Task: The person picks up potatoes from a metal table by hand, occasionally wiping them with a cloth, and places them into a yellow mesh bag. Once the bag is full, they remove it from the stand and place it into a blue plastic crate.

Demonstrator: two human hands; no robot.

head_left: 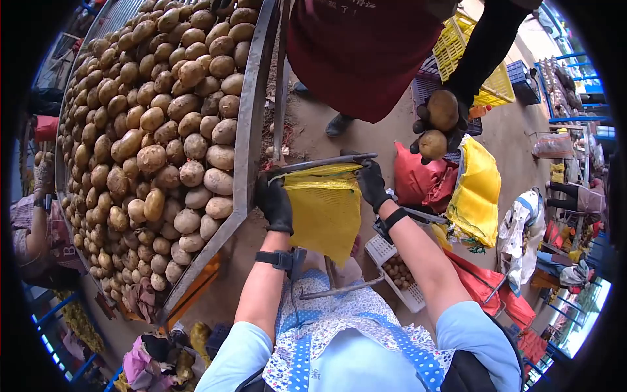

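A yellow mesh bag (323, 212) hangs from a metal bar frame (326, 159) in front of my body. My left hand (274, 202), in a black glove, is closed on the bag's top left corner. On the right corner, my right hand (371, 185), also black-gloved, has its fingers wrapped round the bag's edge by the bar. The bag hangs flat between them. Just left of my left hand is the metal rim (247, 130) of a large table heaped with potatoes (151, 158).
Across from me a co-worker in a dark red apron (366, 59) holds potatoes (443, 110) in a gloved hand. Red sacks (418, 176), yellow bags (475, 193) and a white crate of potatoes (413, 297) stand at the right. Other people work at the far left and lower left.
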